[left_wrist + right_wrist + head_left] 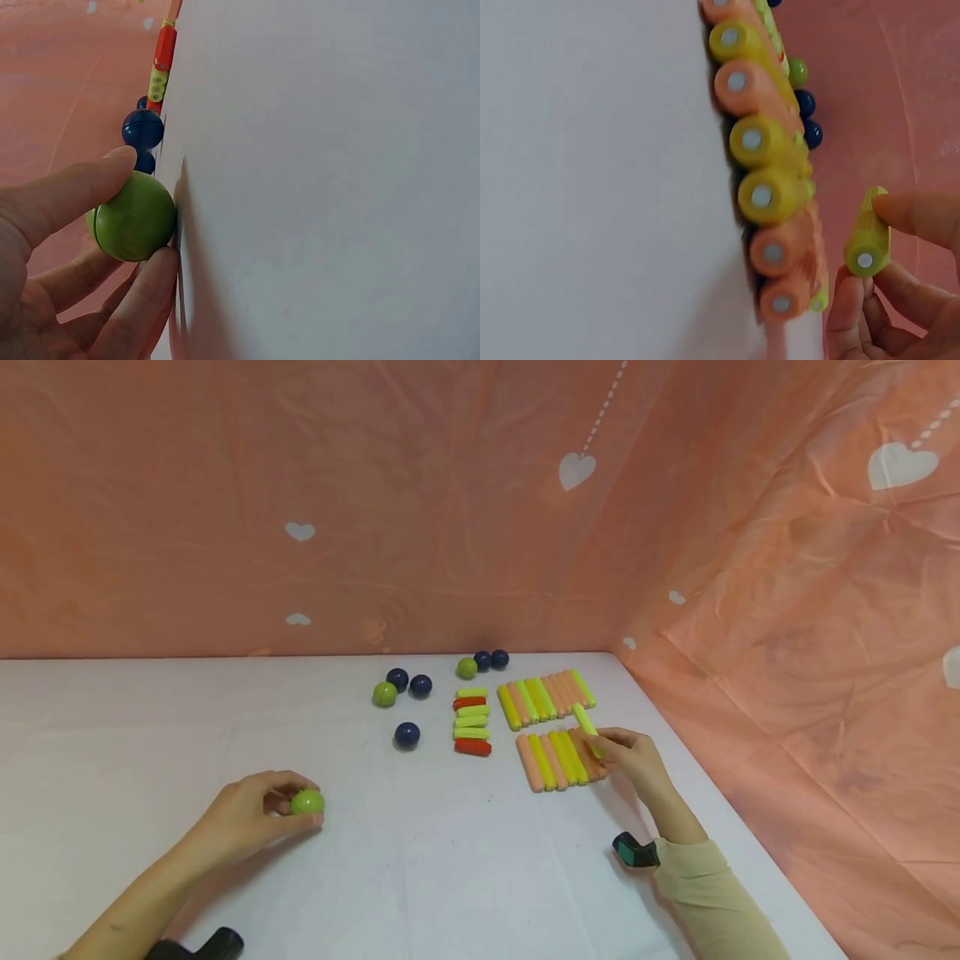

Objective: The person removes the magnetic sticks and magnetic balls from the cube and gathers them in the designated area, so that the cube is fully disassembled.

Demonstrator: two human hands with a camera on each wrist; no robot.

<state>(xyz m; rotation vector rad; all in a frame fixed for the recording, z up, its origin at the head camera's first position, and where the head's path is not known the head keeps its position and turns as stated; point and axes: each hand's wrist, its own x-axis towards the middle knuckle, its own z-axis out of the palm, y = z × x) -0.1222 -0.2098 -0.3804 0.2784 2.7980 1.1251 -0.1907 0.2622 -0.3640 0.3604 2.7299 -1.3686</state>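
My left hand point(251, 814) holds a green ball point(307, 803) between thumb and fingers, low over the white table at the left. In the left wrist view the thumb lies on one side of the green ball point(135, 217) and fingertips on the other. My right hand point(633, 756) pinches a yellow-green stick point(586, 720), tilted, above the right end of the near row of sticks point(558, 762). In the right wrist view that stick point(868, 236) shows a pale round spot on its end. Behind it lies a far row of orange, yellow and green sticks point(546, 698).
Left of the rows lies a column of short green and red pieces point(472, 721). A lone dark blue ball point(407, 736) sits nearer me, with blue and green balls point(397, 679) grouped behind it. More balls point(482, 661) stand at the back, before an orange curtain point(450, 527).
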